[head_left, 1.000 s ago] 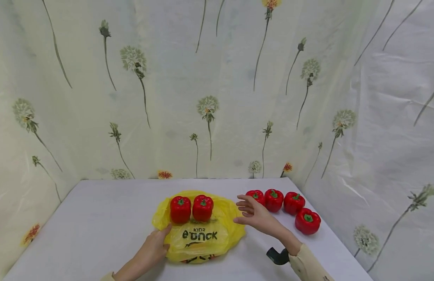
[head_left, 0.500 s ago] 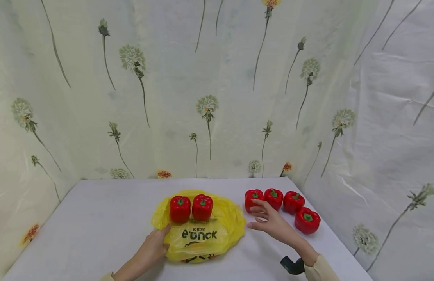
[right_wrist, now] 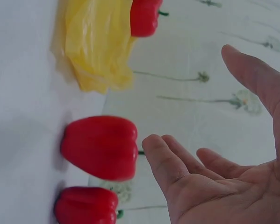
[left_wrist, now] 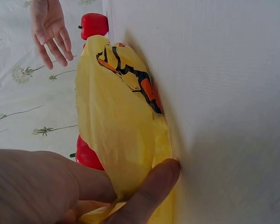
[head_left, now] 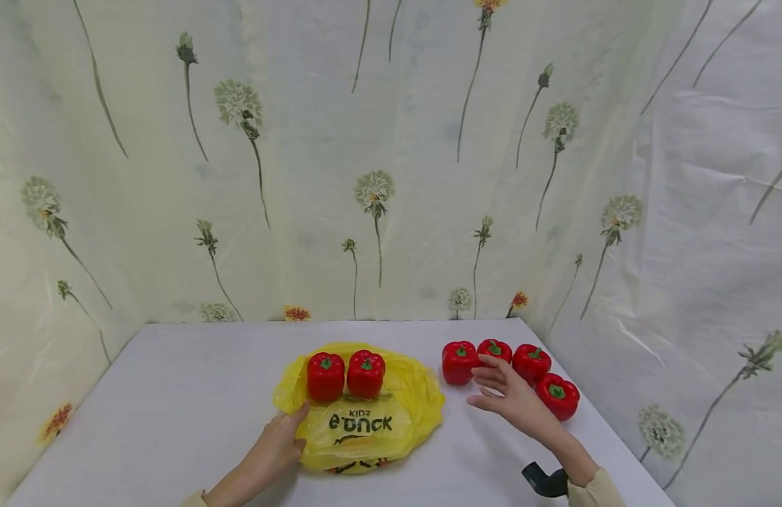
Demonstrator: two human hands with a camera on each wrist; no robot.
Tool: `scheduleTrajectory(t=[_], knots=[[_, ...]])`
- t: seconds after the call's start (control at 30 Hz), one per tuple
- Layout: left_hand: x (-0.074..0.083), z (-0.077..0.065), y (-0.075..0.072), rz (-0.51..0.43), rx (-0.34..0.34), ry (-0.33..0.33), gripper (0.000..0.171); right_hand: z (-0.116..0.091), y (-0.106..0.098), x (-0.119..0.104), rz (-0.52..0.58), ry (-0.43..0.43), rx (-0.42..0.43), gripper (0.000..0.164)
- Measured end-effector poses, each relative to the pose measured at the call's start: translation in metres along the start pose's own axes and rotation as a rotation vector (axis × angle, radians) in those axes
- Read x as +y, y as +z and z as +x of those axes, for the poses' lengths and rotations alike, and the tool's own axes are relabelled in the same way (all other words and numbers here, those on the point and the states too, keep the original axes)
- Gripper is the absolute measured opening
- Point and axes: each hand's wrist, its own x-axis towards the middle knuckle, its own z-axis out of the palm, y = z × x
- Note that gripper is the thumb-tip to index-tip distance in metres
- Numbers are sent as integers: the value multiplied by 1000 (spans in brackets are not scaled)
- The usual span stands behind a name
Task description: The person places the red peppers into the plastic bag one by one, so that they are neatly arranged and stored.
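A yellow plastic bag [head_left: 397,422] with black lettering lies on the table, and two red bell peppers [head_left: 325,377] sit at its far side. My left hand [head_left: 278,438] pinches the bag's left edge between thumb and fingers, as the left wrist view shows close up. My right hand [head_left: 507,398] hovers over the table right of the bag, fingers spread and holding nothing. Just beyond it stands a red bell pepper [head_left: 458,363], also seen in the right wrist view as the nearer pepper [right_wrist: 100,147]. Its fingers partly cover another bell pepper [head_left: 495,349] behind.
Two more bell peppers, one farther back [head_left: 531,364] and one closer [head_left: 558,396], stand along the right edge of the white table [head_left: 175,394]. A dark curved object [head_left: 544,480] is at my right wrist. A flower-print curtain [head_left: 391,162] hangs behind and beside the table.
My right hand has moved rightward, away from the bag toward the row of bell peppers, uncovering the leftmost one. My left hand and the bag stay in place.
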Motion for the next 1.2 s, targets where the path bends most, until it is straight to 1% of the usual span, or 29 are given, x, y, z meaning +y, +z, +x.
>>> scheduleTrajectory(t=[0.13, 0.33, 0.53, 0.67, 0.77, 0.9, 1.0, 1.1, 1.2], knots=[[0, 0, 0, -1, 2, -2, 60, -2, -11, 4, -1, -21, 27, 95], [1, -1, 0, 4, 10, 16, 60, -6, -27, 9, -5, -30, 33, 92], [1, -2, 0, 2, 2, 5, 60, -14, -42, 16, -11, -39, 88, 91], [1, -2, 0, -9, -6, -6, 58, -19, -56, 21, 13, -54, 91, 90], [2, -2, 0, -16, -9, -11, 58, -23, -68, 25, 10, -53, 103, 90], [1, -1, -1, -12, -10, -6, 59, -25, -81, 33, -54, -14, 137, 94], [1, -1, -1, -12, -8, -6, 59, -25, -89, 38, -95, -2, 153, 95], [1, -1, 0, -10, 0, 6, 59, -27, -96, 44, -105, -12, 171, 94], [1, -1, 0, -13, -1, 2, 59, -28, -102, 50, -114, -9, 188, 94]])
